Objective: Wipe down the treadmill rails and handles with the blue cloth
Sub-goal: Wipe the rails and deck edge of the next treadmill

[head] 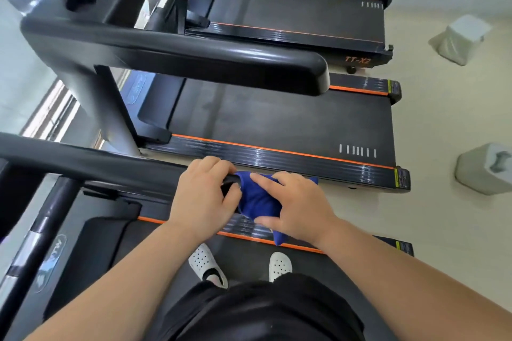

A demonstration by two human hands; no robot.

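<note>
Head view: I judge the main risk to be the blue cloth (259, 199) sliding off the rounded tip of the treadmill handrail (110, 163), since a loose corner hangs down toward the orange-striped side rail (243, 235) and little fabric wraps the bar. My left hand (203, 196) has its fingers (219, 166) curled closed around the handrail end beside the cloth. My right hand (297, 207) presses the cloth over the tip with fingers (263, 181) spread apart, thumb beneath.
</note>
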